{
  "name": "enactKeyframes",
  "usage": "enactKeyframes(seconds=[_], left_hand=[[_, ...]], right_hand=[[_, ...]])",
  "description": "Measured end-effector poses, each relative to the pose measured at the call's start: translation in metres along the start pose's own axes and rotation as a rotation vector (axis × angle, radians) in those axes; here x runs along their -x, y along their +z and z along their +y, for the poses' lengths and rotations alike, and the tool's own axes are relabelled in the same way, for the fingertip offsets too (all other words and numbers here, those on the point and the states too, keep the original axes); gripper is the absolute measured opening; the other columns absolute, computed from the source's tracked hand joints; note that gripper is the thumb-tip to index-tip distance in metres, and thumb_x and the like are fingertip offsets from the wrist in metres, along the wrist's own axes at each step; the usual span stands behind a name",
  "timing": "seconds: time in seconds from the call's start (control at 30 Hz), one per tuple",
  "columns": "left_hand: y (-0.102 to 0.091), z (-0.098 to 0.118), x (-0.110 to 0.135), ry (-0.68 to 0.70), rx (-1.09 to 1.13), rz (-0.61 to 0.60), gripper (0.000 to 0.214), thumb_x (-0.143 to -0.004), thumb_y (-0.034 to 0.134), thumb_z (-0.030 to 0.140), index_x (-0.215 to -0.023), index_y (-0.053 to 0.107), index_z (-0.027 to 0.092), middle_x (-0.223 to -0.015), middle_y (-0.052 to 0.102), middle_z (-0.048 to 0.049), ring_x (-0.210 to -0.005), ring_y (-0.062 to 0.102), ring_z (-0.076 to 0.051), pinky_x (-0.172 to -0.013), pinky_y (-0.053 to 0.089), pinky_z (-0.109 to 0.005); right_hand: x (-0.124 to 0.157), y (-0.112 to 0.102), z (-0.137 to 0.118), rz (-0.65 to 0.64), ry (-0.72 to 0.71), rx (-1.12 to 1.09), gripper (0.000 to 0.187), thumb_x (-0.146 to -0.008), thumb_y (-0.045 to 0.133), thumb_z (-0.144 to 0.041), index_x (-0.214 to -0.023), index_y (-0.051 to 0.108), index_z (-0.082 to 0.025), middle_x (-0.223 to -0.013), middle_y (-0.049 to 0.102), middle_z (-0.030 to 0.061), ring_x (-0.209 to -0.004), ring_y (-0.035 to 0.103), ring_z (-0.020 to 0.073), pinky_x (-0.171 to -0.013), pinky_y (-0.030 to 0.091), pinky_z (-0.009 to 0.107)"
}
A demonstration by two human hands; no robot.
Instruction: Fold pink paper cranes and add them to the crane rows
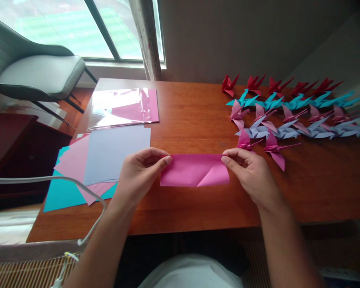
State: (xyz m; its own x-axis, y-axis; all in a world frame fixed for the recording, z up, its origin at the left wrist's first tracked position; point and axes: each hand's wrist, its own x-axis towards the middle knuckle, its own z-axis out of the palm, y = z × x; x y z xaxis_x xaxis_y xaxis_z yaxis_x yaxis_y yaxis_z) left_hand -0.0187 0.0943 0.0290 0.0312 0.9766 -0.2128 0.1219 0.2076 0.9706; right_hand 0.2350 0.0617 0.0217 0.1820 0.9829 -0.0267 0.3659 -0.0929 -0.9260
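A magenta sheet of origami paper (pixel 195 170), folded into a wide rectangle with a diagonal crease at its lower right, is held over the wooden table. My left hand (pixel 144 168) pinches its upper left corner between thumb and fingers. At the upper right corner, my right hand (pixel 246 170) grips it the same way. Just beyond the right hand lie two magenta paper cranes (pixel 275 150), one partly hidden behind the fingers. Left of the left hand, a stack of pale lilac paper sheets (pixel 117 154) rests on pink sheets (pixel 75 156) and turquoise sheets (pixel 64 196).
Rows of red (pixel 229 85), turquoise (pixel 270 101), pink (pixel 237 114) and lilac paper cranes (pixel 283 130) line the table's far right. A clear packet of paper (pixel 124 108) lies at the back left. A white cable (pixel 90 192) loops over the left edge, near a chair (pixel 42 74).
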Motion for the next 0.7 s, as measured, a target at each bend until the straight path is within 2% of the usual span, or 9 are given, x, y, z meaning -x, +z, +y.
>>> enactKeyframes(seconds=[0.17,0.27,0.37,0.43,0.53,0.7], left_hand=[[0.003,-0.007,-0.009,0.157,-0.286,0.008,0.018,-0.081,0.074,0.038,-0.084,0.073,0.02,-0.079,0.075,-0.0034,-0.072,0.069,-0.017,-0.062,0.051,-0.023],[0.004,-0.005,-0.014,0.23,-0.573,-0.025,0.012,-0.086,0.065,0.033,-0.086,0.071,0.022,-0.077,0.073,-0.0016,-0.069,0.067,-0.017,-0.062,0.046,-0.025],[0.005,-0.001,-0.017,0.289,-0.881,-0.066,0.011,-0.089,0.058,0.026,-0.087,0.069,0.022,-0.084,0.072,-0.0023,-0.071,0.063,-0.018,-0.062,0.041,-0.027],[0.006,0.001,-0.018,0.325,-1.011,-0.077,0.013,-0.091,0.056,0.026,-0.088,0.067,0.022,-0.094,0.07,-0.0044,-0.079,0.063,-0.019,-0.064,0.039,-0.029],[0.007,0.0,-0.019,0.332,-1.083,-0.084,0.016,-0.095,0.053,0.029,-0.089,0.066,0.022,-0.101,0.066,-0.0056,-0.084,0.062,-0.02,-0.066,0.039,-0.03],[0.008,-0.002,-0.018,0.279,-1.09,-0.093,0.014,-0.096,0.053,0.03,-0.09,0.064,0.023,-0.1,0.065,-0.0042,-0.085,0.061,-0.02,-0.065,0.039,-0.029]], right_hand=[[-0.011,0.004,0.002,-0.009,-0.08,0.254,0.013,-0.088,0.064,-0.031,-0.084,0.072,-0.022,-0.084,0.077,0.0032,-0.078,0.07,0.022,-0.073,0.051,0.033],[-0.018,0.005,0.002,-0.056,-0.121,0.393,0.01,-0.087,0.063,-0.023,-0.082,0.071,-0.022,-0.082,0.076,0.0023,-0.078,0.07,0.0216,-0.074,0.049,0.033],[-0.021,0.007,0.002,-0.099,-0.142,0.431,0.01,-0.088,0.061,-0.019,-0.083,0.069,-0.022,-0.085,0.076,0.0029,-0.081,0.07,0.0216,-0.076,0.048,0.033],[-0.022,0.009,0.004,-0.105,-0.16,0.429,0.01,-0.088,0.061,-0.018,-0.084,0.069,-0.022,-0.086,0.076,0.0033,-0.082,0.069,0.0217,-0.076,0.048,0.033],[-0.022,0.012,0.008,-0.098,-0.199,0.468,0.01,-0.088,0.061,-0.018,-0.082,0.068,-0.023,-0.086,0.073,0.0046,-0.084,0.067,0.0233,-0.077,0.048,0.035],[-0.024,0.014,0.009,-0.098,-0.216,0.516,0.01,-0.087,0.062,-0.018,-0.08,0.067,-0.023,-0.083,0.07,0.0052,-0.082,0.065,0.024,-0.075,0.047,0.036]])
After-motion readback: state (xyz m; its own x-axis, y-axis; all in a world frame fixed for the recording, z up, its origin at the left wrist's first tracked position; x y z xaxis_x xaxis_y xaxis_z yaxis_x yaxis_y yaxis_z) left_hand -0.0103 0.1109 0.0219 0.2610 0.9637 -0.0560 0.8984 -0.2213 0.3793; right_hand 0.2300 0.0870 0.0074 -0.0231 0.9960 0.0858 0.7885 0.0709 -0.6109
